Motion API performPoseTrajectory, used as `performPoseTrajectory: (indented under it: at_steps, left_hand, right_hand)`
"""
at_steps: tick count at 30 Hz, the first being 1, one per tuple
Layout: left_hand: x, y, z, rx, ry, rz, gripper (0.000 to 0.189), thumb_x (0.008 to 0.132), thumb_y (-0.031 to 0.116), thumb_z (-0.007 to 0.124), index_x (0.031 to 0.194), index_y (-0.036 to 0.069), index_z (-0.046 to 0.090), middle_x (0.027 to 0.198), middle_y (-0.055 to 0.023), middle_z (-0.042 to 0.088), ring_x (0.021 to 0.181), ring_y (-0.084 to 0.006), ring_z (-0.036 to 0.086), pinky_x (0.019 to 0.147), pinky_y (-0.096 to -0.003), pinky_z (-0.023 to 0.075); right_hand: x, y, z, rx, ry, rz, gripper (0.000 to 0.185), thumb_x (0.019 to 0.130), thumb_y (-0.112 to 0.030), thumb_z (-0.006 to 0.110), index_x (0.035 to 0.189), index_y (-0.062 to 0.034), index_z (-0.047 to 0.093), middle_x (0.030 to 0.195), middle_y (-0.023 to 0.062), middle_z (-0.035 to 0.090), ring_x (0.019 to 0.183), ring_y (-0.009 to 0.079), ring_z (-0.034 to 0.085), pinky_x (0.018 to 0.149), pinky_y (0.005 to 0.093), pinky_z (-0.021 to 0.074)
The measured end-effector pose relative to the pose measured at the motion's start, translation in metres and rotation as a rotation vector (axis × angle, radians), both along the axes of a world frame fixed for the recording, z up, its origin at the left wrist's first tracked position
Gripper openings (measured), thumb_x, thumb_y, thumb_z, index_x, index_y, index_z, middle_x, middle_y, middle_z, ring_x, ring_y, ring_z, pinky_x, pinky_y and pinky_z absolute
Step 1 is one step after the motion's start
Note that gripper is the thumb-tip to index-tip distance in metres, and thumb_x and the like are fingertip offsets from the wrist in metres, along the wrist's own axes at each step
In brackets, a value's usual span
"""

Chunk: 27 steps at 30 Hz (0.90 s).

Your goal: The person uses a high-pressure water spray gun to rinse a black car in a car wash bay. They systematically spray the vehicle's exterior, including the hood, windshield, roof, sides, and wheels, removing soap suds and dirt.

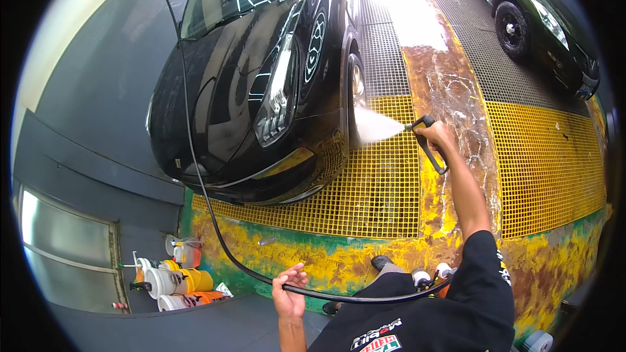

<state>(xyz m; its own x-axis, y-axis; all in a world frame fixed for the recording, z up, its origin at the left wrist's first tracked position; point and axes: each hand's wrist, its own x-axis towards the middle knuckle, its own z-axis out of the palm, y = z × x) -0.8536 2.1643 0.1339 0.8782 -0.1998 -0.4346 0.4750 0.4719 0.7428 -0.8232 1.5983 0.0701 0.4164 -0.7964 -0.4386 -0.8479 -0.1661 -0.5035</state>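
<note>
My right hand (438, 138) grips a black pressure-washer spray gun (424, 123) on an outstretched arm. A white fan of water (376, 125) leaves its nozzle and hits the front wheel (356, 80) of a glossy black car (230, 102). At the lower middle, my left hand (290, 291) loosely holds a black hose (225, 242), which passes between thumb and curled fingers. From above, the hose hangs across the view in front of the car's hood, then bends past my left hand towards my right side. The car's headlight (276, 102) faces me.
Yellow floor grating (381, 205) lies beneath the car's front. A wet, paint-worn strip (450, 93) separates it from a second dark car (538, 19) at right. Buckets (166, 282) and bottles (187, 254) stand lower left beside a frosted glass door (68, 239). More bottles (421, 277) are near my feet.
</note>
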Motion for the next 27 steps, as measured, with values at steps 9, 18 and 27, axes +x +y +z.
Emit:
performPoseTrajectory:
  at_steps: [9,18,27]
  left_hand:
    - [-0.003,0.013,-0.016,0.098,0.07,0.075,0.026,0.091,0.02,0.05,0.102,0.001,0.065,0.108,-0.0174,0.071,0.09,-0.0252,0.066,0.079,-0.0373,0.0527]
    - [-0.013,0.021,-0.015,0.135,0.088,0.172,0.027,0.095,0.023,0.05,0.106,0.003,0.064,0.105,-0.014,0.071,0.087,-0.0227,0.066,0.075,-0.0362,0.0534]
    - [-0.012,0.015,-0.012,0.113,0.098,0.172,0.026,0.096,0.024,0.053,0.107,0.004,0.065,0.101,-0.0117,0.07,0.086,-0.0211,0.065,0.074,-0.0348,0.0522]
  right_hand:
    - [0.011,0.013,-0.074,0.059,-0.035,-0.048,0.058,0.077,-0.057,0.072,0.093,-0.0011,0.076,0.071,0.0098,0.072,0.064,0.0219,0.071,0.065,0.036,0.0553]
    - [0.024,0.022,-0.106,-0.066,-0.11,-0.184,0.066,0.078,-0.061,0.072,0.093,0.0029,0.076,0.083,0.0169,0.073,0.077,0.028,0.072,0.066,0.0437,0.0543]
    - [0.035,0.022,-0.039,-0.08,-0.164,-0.113,0.064,0.078,-0.056,0.072,0.094,0.0056,0.076,0.088,0.0218,0.075,0.081,0.0304,0.073,0.072,0.0449,0.0564]
